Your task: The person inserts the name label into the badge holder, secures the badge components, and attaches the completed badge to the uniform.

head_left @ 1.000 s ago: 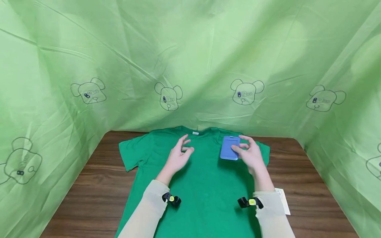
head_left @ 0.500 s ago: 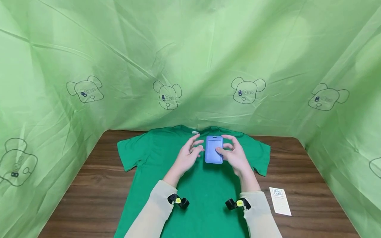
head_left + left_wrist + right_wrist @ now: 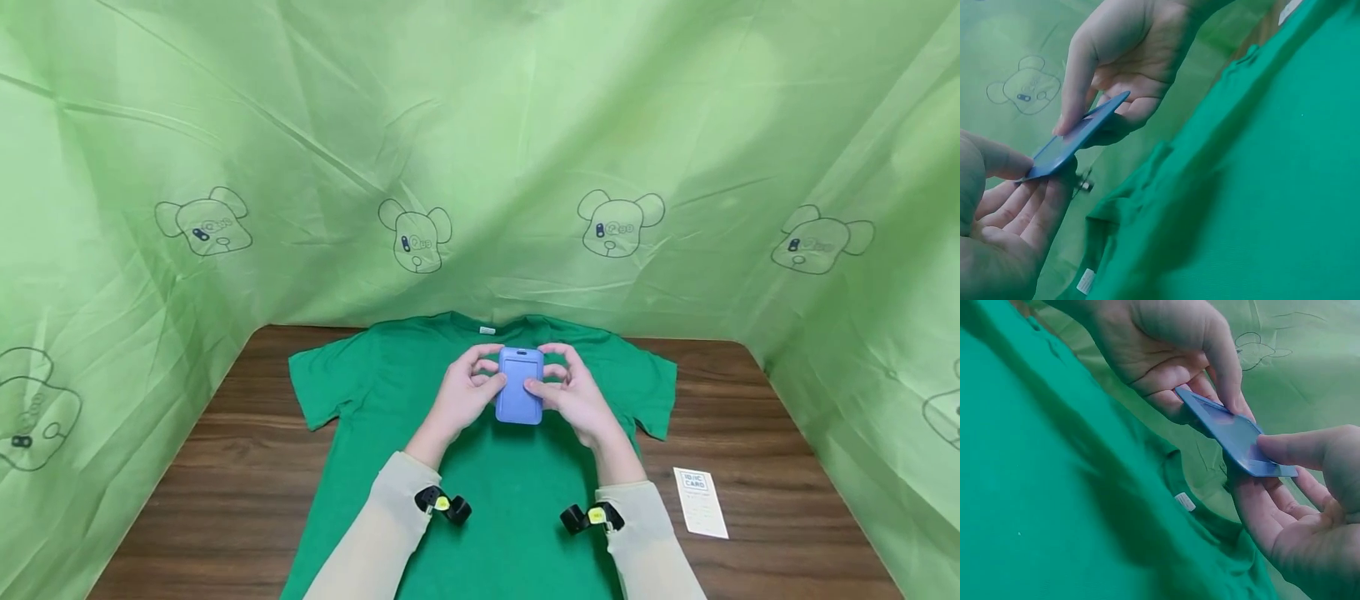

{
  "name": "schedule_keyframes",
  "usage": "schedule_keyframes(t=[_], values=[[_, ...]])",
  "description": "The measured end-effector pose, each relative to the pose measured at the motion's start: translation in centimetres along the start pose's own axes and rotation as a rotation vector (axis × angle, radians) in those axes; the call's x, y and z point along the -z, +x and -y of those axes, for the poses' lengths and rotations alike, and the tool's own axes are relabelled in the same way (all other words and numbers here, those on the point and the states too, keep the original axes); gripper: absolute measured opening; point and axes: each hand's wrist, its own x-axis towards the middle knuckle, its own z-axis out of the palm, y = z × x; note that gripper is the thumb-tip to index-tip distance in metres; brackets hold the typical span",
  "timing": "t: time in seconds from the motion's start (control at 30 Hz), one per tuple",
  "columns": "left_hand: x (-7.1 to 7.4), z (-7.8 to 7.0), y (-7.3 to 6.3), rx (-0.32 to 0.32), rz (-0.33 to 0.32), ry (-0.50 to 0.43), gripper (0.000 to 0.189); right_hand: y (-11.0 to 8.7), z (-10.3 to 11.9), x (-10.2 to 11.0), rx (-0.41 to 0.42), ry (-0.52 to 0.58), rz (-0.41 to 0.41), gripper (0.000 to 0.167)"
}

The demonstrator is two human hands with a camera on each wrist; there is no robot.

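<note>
Between both hands, a blue card holder (image 3: 519, 400) is held up over the chest of a green T-shirt (image 3: 510, 517). My left hand (image 3: 463, 396) pinches its left edge, thumb on the front face and fingers behind. On the opposite edge, my right hand (image 3: 581, 400) pinches it the same way. The left wrist view shows the card holder (image 3: 1072, 140) tilted, with the left thumb (image 3: 1010, 161) near one end. In the right wrist view, the card holder (image 3: 1229, 434) has a recessed panel on its face and the right thumb (image 3: 1291, 447) presses on it.
The T-shirt lies spread on a dark wooden table (image 3: 247, 450), collar toward the back. A white printed card (image 3: 701, 504) lies on the wood at the right. Light green cloth (image 3: 510, 167) with bear-head drawings walls in the back and sides.
My right hand has brought the card holder left to the middle and turned its other face toward me. My left hand has moved right and taken hold of its left edge.
</note>
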Motion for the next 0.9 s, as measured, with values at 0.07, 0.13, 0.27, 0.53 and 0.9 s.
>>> schedule_keyframes(t=[0.07, 0.13, 0.27, 0.53, 0.9], values=[[0.2, 0.0, -0.1, -0.001, -0.022, -0.006, 0.043, 0.0, 0.1, -0.2, -0.001, 0.001, 0.019, 0.066], [0.3, 0.0, -0.2, -0.003, -0.035, -0.012, 0.04, -0.2, 0.3, -0.4, -0.002, 0.003, 0.041, 0.066], [0.4, -0.1, -0.4, -0.018, -0.028, -0.013, 0.036, -0.5, 0.3, -0.2, -0.001, 0.007, 0.07, 0.055], [0.6, -1.2, -0.4, -0.014, 0.045, -0.008, 0.031, -0.7, 0.9, -0.2, 0.023, 0.001, 0.037, 0.041], [0.5, -1.1, -0.4, -0.036, 0.075, 0.069, 0.017, -0.5, 1.5, -1.6, 0.206, -0.028, -0.139, 0.035]])
